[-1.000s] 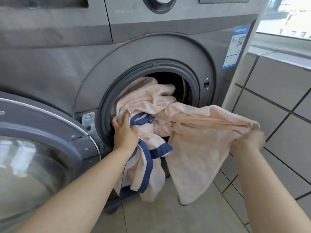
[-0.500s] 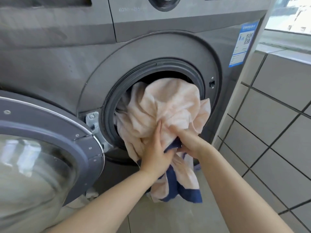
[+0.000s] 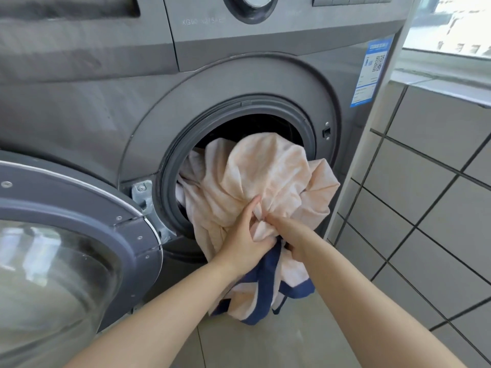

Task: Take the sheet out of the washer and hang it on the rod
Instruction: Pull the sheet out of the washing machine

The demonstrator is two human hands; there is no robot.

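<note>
Change: both hands have stayed together on the bunched sheet since half a second ago; a second ago right hand was stretched out to the right with a flap, left hand at the door seal. More of the dark drum mouth now shows above the bundle.
Left fingers: left hand (image 3: 245, 241) grasping a fold of the sheet, thumb up along the fabric, fingers (image 3: 267, 244) curled into the cloth.
Right fingers: right hand (image 3: 291, 235) clenched on the same bundle from the right side; fingertips buried in fabric, exact wrap hard to tell.
Hands relation: touching or just beside each other, in front of the lower part of the opening.
Sheet: peach sheet with navy border (image 3: 265, 176), bunched, part still inside the drum, most bulging out over the gray door seal (image 3: 170, 166); navy-edged tail hangs below the hands, near the floor, contact unclear.
Washer: gray front-load washer (image 3: 79, 102), door open.
Door: round glass door (image 3: 66, 248) swung out to the left, hinge (image 3: 143, 192) visible.
Label: blue-white QR sticker (image 3: 373, 73) on washer front, upper right.
Surroundings: gray tiled wall (image 3: 425, 181) at right, tile floor (image 3: 279, 346) below, bright window (image 3: 457, 25) top right.
</note>
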